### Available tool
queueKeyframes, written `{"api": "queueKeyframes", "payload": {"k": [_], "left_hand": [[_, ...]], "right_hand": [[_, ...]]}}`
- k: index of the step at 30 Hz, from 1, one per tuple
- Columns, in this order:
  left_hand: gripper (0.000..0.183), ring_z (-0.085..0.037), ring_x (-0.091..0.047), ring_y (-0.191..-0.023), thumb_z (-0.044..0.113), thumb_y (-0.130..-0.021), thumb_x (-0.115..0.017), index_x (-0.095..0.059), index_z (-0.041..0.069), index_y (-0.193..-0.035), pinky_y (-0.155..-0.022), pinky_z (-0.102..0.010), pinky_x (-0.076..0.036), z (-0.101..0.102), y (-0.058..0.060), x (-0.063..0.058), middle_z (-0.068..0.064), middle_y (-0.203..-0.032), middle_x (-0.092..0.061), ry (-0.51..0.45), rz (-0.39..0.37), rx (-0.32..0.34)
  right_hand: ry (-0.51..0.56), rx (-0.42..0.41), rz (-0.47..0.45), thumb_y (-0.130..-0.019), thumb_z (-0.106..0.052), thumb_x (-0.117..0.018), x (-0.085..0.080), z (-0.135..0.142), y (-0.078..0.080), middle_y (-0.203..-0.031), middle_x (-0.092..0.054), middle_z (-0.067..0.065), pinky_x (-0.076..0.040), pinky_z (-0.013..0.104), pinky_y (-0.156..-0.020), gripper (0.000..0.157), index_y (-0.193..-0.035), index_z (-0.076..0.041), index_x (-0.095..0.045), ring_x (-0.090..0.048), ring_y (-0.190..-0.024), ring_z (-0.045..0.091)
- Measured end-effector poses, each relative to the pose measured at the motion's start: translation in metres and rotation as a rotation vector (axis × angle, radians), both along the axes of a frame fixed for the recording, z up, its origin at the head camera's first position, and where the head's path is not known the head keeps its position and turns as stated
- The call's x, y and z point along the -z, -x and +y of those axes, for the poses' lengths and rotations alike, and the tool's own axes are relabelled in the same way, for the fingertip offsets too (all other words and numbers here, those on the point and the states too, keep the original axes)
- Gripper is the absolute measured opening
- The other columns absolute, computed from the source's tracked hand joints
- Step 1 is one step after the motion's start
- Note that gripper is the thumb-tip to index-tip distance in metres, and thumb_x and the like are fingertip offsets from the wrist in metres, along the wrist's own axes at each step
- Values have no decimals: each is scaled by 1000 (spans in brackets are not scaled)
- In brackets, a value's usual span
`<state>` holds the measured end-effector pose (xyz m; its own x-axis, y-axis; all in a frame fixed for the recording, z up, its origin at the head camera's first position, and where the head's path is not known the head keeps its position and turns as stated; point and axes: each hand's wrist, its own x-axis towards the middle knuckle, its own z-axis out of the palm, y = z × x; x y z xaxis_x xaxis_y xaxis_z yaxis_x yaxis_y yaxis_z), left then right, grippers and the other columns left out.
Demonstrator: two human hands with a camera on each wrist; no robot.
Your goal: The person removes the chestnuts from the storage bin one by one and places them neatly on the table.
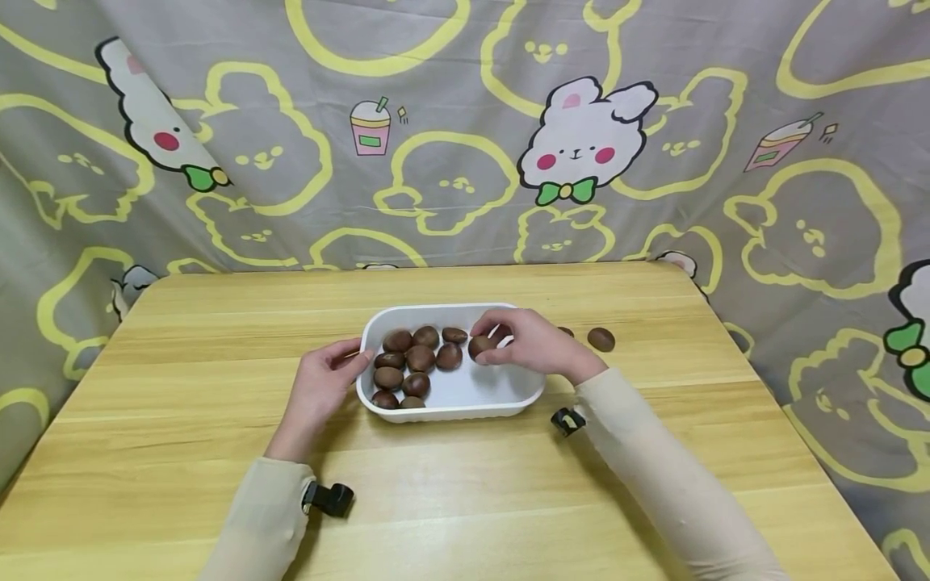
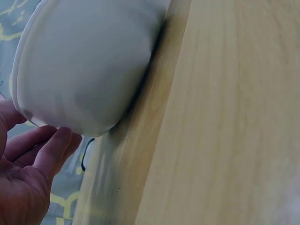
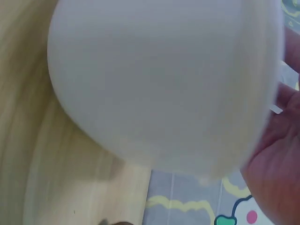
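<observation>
A black wrist device (image 1: pixel 328 499) is sitting nearest me, just behind the left hand (image 1: pixel 323 386), whose fingers are clamping one end of the white tray (image 1: pixel 465 391), thumb over the rim. Right beside those fingers, inside the tray, a cluster of chestnuts (image 1: pixel 420 358) is lying loose. Across from them, the right hand (image 1: pixel 534 345) is reaching over the other end, its fingers pinching a single chestnut (image 1: pixel 481 349) just beside the cluster. I'd say the step in hand is shifting chestnuts singly while the left fingers are steadying the tray; whether this one is going in or coming out, I can't tell. Either way, the next move is probably calling for a quiet tray and a controlled pinch, since something so rounded could be rolling away. Past the right fingers, on the counter (image 1: pixel 450 500), a loose chestnut (image 1: pixel 601 339) is lying, and another (image 1: pixel 567 332) is mostly hiding behind that hand. Beyond, a patterned curtain (image 1: pixel 436 97) is hanging. The tray's near wall is cutting off the lowest chestnuts, and both wrist views are showing chiefly its outer wall, hiding the pinched one.
</observation>
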<state>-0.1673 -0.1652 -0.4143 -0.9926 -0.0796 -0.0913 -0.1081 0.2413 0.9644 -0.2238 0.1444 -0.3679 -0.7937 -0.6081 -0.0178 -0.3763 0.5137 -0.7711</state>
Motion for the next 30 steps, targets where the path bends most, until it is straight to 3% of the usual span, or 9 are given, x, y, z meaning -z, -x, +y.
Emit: {"api": "queueKeyframes", "payload": {"k": [9,17,30], "left_hand": [[37,-27,-62,-112,16,-95,-67,-62,-5,-126,-83,-19,-52,-1,0,0,-22,-122,-63,37,4,2],[37,-26,-61,-111,15,-95,-67,-63,-5,-126,-82,-18,-52,-1,1,1,-22,-123,-63,40,7,3],[39,-28,-61,-112,18,-95,-67,-62,-4,-127,-83,-20,-52,0,-1,-4,-22,-124,-63,58,-14,-4]], "right_hand": [[19,107,23,-83,-20,-82,-8,17,4,-106,-67,0,-51,35,-79,33,-112,-11,-68,-62,-92,17],[75,205,-9,-85,-19,-80,-10,35,7,-103,-67,4,-51,36,-77,34,-114,-9,-67,-63,-96,20],[49,309,24,-86,-23,-78,-15,73,12,-107,-66,10,-51,35,-80,38,-117,-5,-65,-62,-98,24]]}}
